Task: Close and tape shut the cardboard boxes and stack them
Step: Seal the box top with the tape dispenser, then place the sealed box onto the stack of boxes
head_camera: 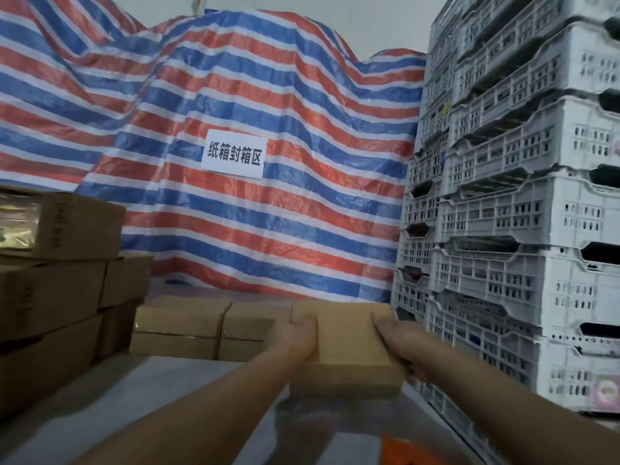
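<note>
Gripping a closed box [345, 350] at its sides, the left hand [295, 340] and right hand [399, 340] curled their fingers round it, near the far row [208, 327]. Stacks [57, 270] stood left; judging by these, stacking looked well along.

I see open tabletop [141, 397] at lower left. Stacked cardboard boxes [57, 283] wall the left; grey crates [523, 209] crowd the right.
</note>
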Demonstrator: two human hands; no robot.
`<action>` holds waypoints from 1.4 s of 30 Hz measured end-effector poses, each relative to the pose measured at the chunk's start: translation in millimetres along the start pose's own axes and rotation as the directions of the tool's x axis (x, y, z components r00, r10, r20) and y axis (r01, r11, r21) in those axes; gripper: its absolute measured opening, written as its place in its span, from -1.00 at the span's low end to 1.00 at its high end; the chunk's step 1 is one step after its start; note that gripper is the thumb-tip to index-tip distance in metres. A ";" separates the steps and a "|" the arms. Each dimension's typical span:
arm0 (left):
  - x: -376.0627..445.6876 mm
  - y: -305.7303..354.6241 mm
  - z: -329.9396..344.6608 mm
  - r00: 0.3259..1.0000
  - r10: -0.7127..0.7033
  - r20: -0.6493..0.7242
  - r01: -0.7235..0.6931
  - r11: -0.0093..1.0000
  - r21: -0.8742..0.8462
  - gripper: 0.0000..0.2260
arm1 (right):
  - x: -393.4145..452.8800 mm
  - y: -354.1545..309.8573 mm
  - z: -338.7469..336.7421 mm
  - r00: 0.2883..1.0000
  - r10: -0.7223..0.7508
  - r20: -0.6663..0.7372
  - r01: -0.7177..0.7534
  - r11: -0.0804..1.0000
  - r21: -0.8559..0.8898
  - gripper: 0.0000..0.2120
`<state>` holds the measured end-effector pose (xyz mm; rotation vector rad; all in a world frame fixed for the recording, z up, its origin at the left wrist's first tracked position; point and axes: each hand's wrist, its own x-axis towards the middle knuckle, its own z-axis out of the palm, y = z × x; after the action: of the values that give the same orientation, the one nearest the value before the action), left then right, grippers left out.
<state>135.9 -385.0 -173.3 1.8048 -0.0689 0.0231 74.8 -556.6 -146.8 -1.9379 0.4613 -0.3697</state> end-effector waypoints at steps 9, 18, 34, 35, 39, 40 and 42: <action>35.0 -29.8 15.6 0.957 0.111 0.267 -0.197 0.926 0.322 -0.61 | 40.7 34.1 -13.5 0.999 0.005 0.045 0.012 0.927 -0.374 -0.35; 76.0 -43.9 20.9 0.667 0.558 0.494 -0.664 0.144 0.734 -0.34 | 72.9 56.3 -21.5 0.881 -0.274 0.386 0.472 0.456 -0.754 -0.07; 141.3 -26.6 48.3 0.842 0.396 0.367 -0.393 -0.016 0.919 -0.29 | 179.0 37.9 16.5 0.883 -0.235 0.407 0.467 0.343 -0.815 -0.20; 142.0 -26.6 48.9 0.845 0.392 0.365 -0.395 -0.005 0.919 -0.29 | 180.6 37.3 17.0 0.883 -0.237 0.404 0.464 0.327 -0.823 -0.19; 145.1 -27.5 51.4 0.856 0.387 0.343 -0.393 0.058 0.918 -0.31 | 181.7 33.6 17.1 0.889 -0.249 0.386 0.444 0.256 -0.859 -0.13; 146.4 -27.8 52.2 0.860 0.387 0.332 -0.386 0.070 0.920 -0.31 | 181.5 33.0 17.7 0.890 -0.254 0.379 0.436 0.229 -0.870 -0.12; 149.2 -28.8 53.4 0.869 0.386 0.310 -0.369 0.086 0.926 -0.29 | 181.2 32.3 20.3 0.894 -0.264 0.361 0.413 0.176 -0.894 -0.14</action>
<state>285.3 -435.5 -205.8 3.0824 -0.6838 0.6116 238.2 -638.7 -175.9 -3.3460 0.0966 -0.2333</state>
